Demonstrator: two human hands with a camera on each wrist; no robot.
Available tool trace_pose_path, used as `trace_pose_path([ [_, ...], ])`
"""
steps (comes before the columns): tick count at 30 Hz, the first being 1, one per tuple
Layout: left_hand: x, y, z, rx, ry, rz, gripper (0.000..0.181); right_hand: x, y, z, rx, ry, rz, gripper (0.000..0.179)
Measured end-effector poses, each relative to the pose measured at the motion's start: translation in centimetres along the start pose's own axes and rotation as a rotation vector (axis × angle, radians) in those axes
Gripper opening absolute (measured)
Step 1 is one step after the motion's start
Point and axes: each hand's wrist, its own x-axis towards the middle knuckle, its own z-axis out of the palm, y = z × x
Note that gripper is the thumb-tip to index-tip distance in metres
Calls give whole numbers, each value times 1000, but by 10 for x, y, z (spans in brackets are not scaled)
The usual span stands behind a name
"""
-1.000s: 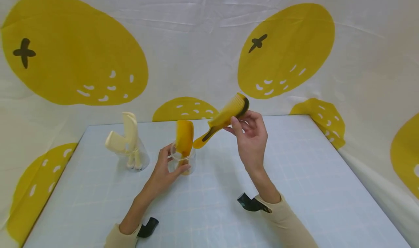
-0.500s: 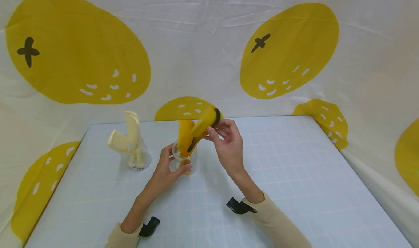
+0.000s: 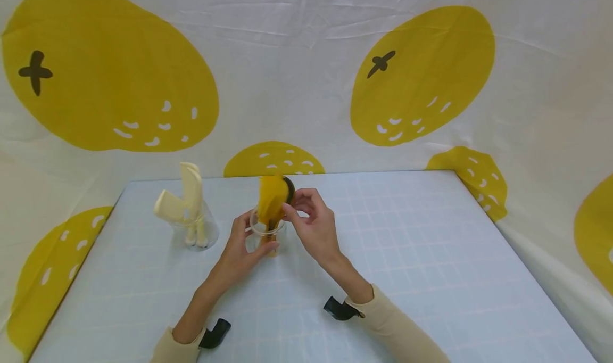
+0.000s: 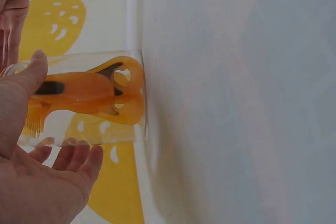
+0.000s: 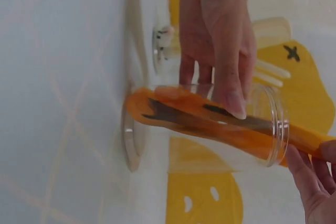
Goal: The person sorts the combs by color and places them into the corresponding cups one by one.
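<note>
In the head view, my left hand [image 3: 241, 248] grips a clear plastic cup [image 3: 281, 240] that stands upright on the table, thumb on the near side and fingers behind. My right hand [image 3: 313, 222] pinches a yellow-orange comb [image 3: 279, 195] with a dark spine by its head, close above the cup's rim. That comb's handle is down in the cup, beside a second orange comb [image 3: 265, 192] that it partly overlaps. Through the wall in the left wrist view, the comb handles [image 4: 131, 111] show side by side near the base.
To the left stands another clear cup [image 3: 212, 230] with cream-coloured combs [image 3: 192, 190], handles down. The table [image 3: 431, 256] has a pale blue checked cover, and a white cloth [image 3: 287, 75] with yellow fruit shapes hangs along its back edge.
My right hand has moved left and down, bringing its comb from beside the cup, tilted in the air, to steeper with the handle inside. My left hand keeps its hold on the cup.
</note>
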Motion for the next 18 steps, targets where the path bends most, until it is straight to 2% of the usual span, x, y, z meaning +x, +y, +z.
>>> trace_pose_path([
  [6,0,1,0,12,-3,-7,86,-2,0,0,-93,-31,29,27],
  [10,1,1,0,19,-3,-11,86,-1,0,-2,-195,-47,44,25],
  [18,0,0,0,7,-3,0,85,1,3,-5,-374,-53,11,17],
])
